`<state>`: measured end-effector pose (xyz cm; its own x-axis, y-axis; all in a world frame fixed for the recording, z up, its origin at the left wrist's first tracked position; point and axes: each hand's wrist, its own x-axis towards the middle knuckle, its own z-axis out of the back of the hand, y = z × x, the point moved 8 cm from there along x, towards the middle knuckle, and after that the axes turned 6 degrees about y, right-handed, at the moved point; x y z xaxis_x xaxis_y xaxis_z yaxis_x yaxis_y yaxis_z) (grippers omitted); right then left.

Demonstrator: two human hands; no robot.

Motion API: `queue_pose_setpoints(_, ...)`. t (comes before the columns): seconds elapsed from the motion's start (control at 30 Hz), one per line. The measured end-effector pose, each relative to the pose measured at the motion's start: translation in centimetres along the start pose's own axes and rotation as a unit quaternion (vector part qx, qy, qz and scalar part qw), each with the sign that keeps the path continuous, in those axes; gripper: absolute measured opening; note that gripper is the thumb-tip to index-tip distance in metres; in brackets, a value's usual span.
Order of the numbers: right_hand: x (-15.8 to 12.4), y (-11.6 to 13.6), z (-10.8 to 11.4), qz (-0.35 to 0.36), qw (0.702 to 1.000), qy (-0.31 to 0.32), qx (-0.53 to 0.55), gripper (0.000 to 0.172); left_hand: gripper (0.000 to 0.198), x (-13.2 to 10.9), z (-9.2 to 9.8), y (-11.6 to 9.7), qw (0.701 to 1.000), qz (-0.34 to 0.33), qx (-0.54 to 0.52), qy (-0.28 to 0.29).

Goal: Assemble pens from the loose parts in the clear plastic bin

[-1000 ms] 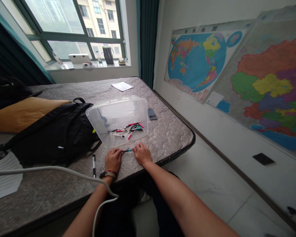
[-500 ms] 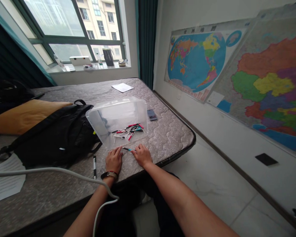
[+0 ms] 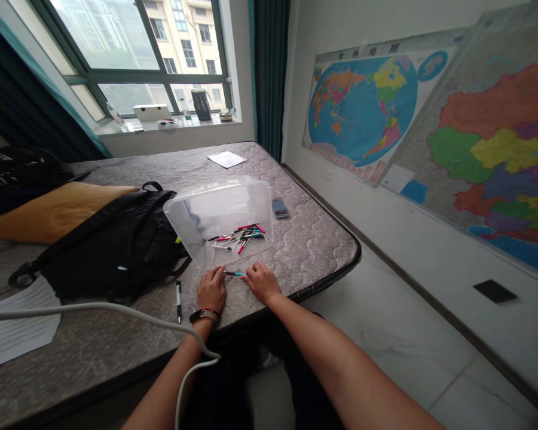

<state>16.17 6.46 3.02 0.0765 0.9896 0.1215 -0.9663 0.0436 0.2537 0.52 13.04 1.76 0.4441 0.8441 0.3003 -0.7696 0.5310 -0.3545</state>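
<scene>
A slim black and teal pen [image 3: 235,273] spans the gap between my hands, just above the mattress. My left hand [image 3: 211,289], with a dark band at the wrist, pinches its black left end. The teal right end is gripped in the fingers of my right hand [image 3: 262,282]. Right behind them a clear plastic box [image 3: 219,206] lies on its side, its opening towards me. Inside it is a loose heap of pen parts [image 3: 244,235] in red, black, white and teal. A black and white pen [image 3: 178,301] lies left of my left wrist.
A black backpack [image 3: 125,251] touches the box's left side. Beyond it is a yellow pillow [image 3: 63,209]. A pale cable [image 3: 116,309] runs across my left forearm. Printed paper [image 3: 22,328] lies at left, and a blurred dark rectangle [image 3: 281,208] right of the box.
The pen between my hands has swung from a slant to nearly level, showing more of its teal part. My hands have barely moved; the whole view has shifted slightly.
</scene>
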Motion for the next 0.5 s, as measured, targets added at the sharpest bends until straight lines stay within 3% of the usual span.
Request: queue_pose_setpoints(0.5,-0.06,-0.48,0.26,0.017,0.996,-0.025,0.078,0.026,0.035,0.0,0.2,-0.61,1.0,-0.003,0.006,0.026)
